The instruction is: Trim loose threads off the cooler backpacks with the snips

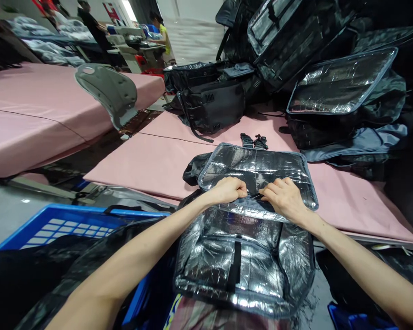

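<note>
An insulated backpack (pixel 227 261) with a shiny silver lining lies opened in front of me, its lower part hanging over the table edge. Its raised lid (pixel 278 160) rests back on the pink table, silver side up. At the seam between lid and body, my left hand (pixel 229 189) is closed, its fingers pinching the fabric. My right hand (pixel 285 199) is closed just to the right, palm down on the lid's lower edge. Something thin and dark shows at its fingertips, too small to name. A black strap (pixel 234 266) lies down the lining.
More dark backpacks (pixel 213 105) are piled at the back and right of the pink table (pixel 141 165). A blue crate (pixel 51 220) holding dark fabric stands at lower left. Beyond are a grey chair back (pixel 106 89), another pink table (pixel 37 101) and people working.
</note>
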A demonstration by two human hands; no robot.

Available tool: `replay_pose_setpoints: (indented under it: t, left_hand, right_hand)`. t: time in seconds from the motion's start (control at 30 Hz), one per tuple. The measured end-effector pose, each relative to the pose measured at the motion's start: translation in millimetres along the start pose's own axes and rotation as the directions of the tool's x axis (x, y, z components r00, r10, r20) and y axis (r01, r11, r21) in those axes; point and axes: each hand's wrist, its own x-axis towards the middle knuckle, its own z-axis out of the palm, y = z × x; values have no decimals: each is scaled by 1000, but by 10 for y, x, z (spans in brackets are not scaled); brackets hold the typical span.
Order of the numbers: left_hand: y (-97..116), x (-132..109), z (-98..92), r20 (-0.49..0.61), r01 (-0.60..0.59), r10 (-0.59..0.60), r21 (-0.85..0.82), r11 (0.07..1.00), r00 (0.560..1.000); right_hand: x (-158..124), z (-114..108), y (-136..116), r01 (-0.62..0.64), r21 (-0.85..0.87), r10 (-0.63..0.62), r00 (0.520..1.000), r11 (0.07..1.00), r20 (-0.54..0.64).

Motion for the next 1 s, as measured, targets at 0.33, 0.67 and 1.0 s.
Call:
replay_pose_setpoints:
  t: [0.33,0.67,1.0]
  left_hand:
    - [25,-3,-7,3,23,-23,-17,1000,1000]
    - [63,-5,11,-6,30,-30,4,1000,1000]
    - [50,29,7,1,32,-32,15,999,999]
  right_hand:
    - [-77,-219,32,105,-155,-107,994,982,-5]
    - [-88,-257,0,172,-204,-163,985,964,58]
    - [14,-329,36,253,-182,-232,964,950,127]
